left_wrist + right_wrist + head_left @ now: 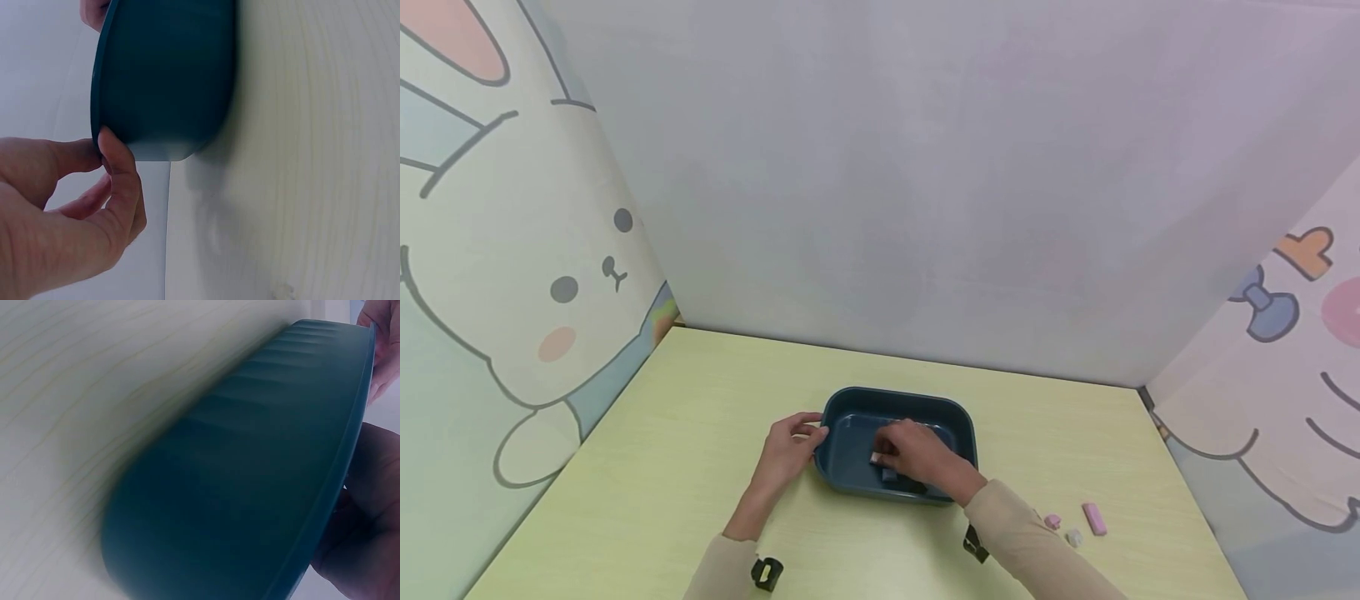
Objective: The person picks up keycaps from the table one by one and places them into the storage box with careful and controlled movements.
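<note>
A dark teal rectangular dish (850, 482) with rounded corners stands on the table. My left hand (787, 452) pinches its left rim; in the left wrist view the thumb and forefinger (117, 147) meet at the edge. Inside the dish, my right hand (913, 451) reaches low with bent fingers and pinches a small pale pinkish piece (876, 457) at its fingertips. Just below that lies a small grey-blue block (889, 475). A dark piece (916, 486) sits near the front wall, partly under the hand. In the right wrist view the dish wall hides the fingertips.
On the light yellow table (722, 400), right of the right forearm, lie a pink bar (1094, 518), a small pink piece (1052, 522) and a small whitish piece (1074, 537). A pale curtain (887, 208) hangs behind the table, with cartoon-printed cloth at both sides.
</note>
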Demonstrator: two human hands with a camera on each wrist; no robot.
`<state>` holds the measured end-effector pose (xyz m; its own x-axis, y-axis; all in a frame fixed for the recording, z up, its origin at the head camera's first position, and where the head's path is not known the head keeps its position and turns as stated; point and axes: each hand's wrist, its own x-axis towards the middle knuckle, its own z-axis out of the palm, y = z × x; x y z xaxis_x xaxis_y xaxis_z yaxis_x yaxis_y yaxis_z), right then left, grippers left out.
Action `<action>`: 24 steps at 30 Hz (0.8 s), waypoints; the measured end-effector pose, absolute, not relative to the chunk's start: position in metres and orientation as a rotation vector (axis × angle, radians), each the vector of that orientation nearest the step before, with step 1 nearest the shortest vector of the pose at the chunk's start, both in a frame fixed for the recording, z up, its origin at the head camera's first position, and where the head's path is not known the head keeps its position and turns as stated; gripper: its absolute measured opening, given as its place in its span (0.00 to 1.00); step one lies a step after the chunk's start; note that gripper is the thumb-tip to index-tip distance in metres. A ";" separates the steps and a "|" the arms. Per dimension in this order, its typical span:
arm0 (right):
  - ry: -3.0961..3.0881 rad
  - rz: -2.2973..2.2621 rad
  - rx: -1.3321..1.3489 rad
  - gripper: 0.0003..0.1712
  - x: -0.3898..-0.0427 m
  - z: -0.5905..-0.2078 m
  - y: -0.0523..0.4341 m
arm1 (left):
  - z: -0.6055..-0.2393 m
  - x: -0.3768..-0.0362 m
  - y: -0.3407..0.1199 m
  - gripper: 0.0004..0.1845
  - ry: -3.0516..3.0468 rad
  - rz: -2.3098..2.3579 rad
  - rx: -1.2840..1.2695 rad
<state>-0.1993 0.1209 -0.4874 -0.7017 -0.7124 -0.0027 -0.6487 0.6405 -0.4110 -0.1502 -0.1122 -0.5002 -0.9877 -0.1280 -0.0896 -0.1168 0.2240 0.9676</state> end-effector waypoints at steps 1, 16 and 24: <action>2.695 -0.575 -1.121 0.03 -0.199 -0.487 0.121 | -0.500 -0.151 -0.112 0.16 -2.452 -1.935 0.248; 2.735 -0.596 -1.106 0.07 -0.197 -0.481 0.128 | -0.501 -0.152 -0.112 0.16 -2.447 -1.938 0.259; 2.754 -0.641 -1.102 0.07 -0.194 -0.478 0.135 | -0.499 -0.151 -0.112 0.16 -2.447 -1.919 0.239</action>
<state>-0.1939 0.1353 -0.4782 -0.7311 -0.6800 0.0559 -0.6349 0.6479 -0.4209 -0.1505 -0.1125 -0.4994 -0.9879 -0.1348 -0.0762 -0.1062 0.2312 0.9671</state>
